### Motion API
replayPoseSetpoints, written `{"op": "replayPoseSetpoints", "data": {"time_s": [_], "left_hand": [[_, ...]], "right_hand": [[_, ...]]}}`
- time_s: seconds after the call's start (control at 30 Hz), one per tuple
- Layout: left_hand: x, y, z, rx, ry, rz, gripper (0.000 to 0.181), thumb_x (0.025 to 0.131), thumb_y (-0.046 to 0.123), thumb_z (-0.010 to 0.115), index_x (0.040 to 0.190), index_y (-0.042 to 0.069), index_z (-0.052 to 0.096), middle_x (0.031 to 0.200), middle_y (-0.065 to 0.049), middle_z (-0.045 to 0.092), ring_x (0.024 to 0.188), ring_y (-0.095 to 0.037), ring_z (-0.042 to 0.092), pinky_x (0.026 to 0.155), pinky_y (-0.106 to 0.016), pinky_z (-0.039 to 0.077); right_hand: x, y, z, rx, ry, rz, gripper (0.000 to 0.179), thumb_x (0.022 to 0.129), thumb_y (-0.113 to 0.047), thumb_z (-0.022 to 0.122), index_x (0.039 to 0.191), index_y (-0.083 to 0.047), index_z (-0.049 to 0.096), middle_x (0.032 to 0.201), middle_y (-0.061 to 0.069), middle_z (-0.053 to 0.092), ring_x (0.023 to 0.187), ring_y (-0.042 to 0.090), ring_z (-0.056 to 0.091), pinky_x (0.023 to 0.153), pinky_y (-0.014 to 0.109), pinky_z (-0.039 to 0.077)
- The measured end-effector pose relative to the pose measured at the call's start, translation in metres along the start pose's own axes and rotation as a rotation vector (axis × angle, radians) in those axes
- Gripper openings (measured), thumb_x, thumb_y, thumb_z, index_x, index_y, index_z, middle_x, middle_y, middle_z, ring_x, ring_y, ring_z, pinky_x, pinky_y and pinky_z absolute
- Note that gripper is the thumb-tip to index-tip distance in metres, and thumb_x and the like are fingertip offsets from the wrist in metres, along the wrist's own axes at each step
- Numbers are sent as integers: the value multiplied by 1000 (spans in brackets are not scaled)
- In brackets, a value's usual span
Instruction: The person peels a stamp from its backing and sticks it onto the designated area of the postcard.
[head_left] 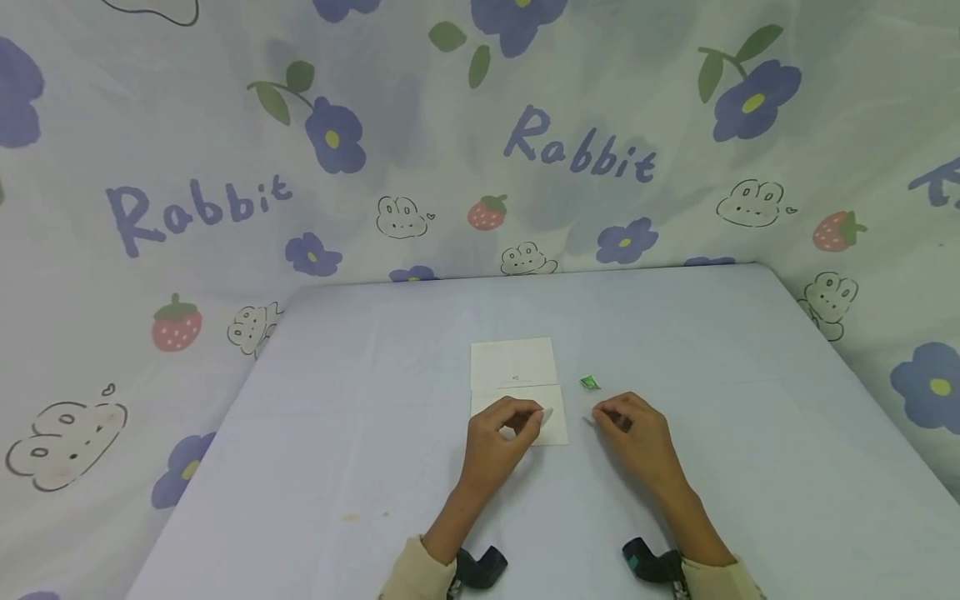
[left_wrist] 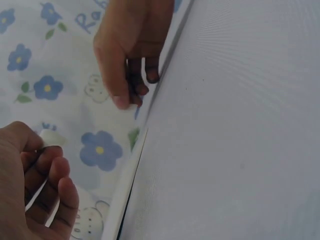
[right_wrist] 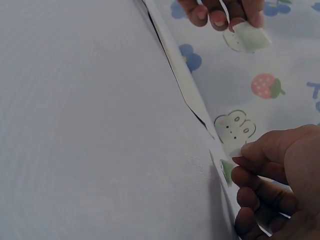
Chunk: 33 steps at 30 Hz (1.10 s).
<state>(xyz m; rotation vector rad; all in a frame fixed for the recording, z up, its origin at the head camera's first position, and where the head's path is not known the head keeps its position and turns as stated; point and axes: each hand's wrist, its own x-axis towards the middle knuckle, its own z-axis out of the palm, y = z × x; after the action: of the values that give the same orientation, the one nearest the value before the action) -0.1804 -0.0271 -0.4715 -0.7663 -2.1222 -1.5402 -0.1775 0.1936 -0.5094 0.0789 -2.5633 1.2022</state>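
My left hand pinches a small pale green-white piece between thumb and forefinger, over the lower half of an opened white card. It looks flat, like a bit of paper or a sticker. To its right, my right hand is held apart, thumb and forefinger pinching a thin pale scrap, too small to make out. Just beyond the right hand, a small green piece with a white edge lies on the table. A small mark shows near the card's fold.
The white-covered table backs onto a hanging cloth printed with flowers, strawberries and rabbits. Dark wrist-worn devices sit by both cuffs. Faint yellowish spots mark the cover at the left front.
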Motion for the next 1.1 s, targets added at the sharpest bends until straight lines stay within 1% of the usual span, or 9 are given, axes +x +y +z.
{"op": "replayPoseSetpoints", "data": {"time_s": [0.1,0.2,0.4,0.57,0.67,0.87,0.93,1.03,1.1], "left_hand": [[0,0,0,0,-3,-13,8,86,-10,70,92,-4,72,80,-9,68,66,-16,62,56,-34,54],[0,0,1,-3,-4,-27,8,86,-9,71,91,-4,72,80,-9,68,66,-17,62,56,-35,54],[0,-1,2,5,-6,-16,9,86,-10,71,91,-3,72,80,-9,68,66,-15,62,56,-33,54],[0,-1,1,-4,-12,-23,9,86,-10,70,92,-3,72,81,-9,69,67,-15,62,57,-29,53],[0,-2,1,-6,-11,-13,10,86,-10,70,92,-2,72,81,-9,69,67,-15,62,56,-30,54],[0,-3,1,-17,-11,-17,10,87,-9,70,92,-1,72,81,-8,68,68,-14,62,57,-30,54],[1,-2,1,-16,-10,-15,10,87,-9,70,92,-1,72,81,-7,68,68,-14,61,57,-30,54],[1,-1,1,-9,-10,-13,10,86,-9,70,92,-1,72,81,-7,68,68,-14,61,57,-30,54],[0,-1,1,-3,-14,-15,10,86,-9,70,92,-1,72,81,-7,68,69,-14,61,57,-29,53]], "right_hand": [[0,1,0,-23,-30,64,9,90,-11,75,97,-5,77,92,2,66,82,16,56,69,29,49],[0,2,-1,-45,-47,103,11,91,-12,74,98,-5,77,95,4,65,86,19,55,72,33,48],[0,4,0,-126,-46,137,12,88,-12,75,97,-4,77,95,7,65,89,24,58,75,41,49],[0,5,1,-156,-32,118,14,87,-11,77,97,-2,76,96,9,64,90,26,60,77,43,51],[0,4,1,-164,-20,108,14,85,-10,78,96,-1,76,96,9,63,90,27,60,77,43,52],[0,3,0,-147,-20,116,16,85,-9,78,99,-1,74,98,10,61,89,25,60,77,42,52],[0,3,0,-130,-10,108,17,87,-10,77,101,-1,73,100,9,59,88,23,58,75,40,51],[0,3,-1,-95,32,68,15,89,-10,76,102,-3,73,101,7,58,85,19,56,72,32,50],[1,1,-1,-32,60,39,13,90,-9,75,101,-5,73,101,4,59,84,16,57,70,27,49]]}}
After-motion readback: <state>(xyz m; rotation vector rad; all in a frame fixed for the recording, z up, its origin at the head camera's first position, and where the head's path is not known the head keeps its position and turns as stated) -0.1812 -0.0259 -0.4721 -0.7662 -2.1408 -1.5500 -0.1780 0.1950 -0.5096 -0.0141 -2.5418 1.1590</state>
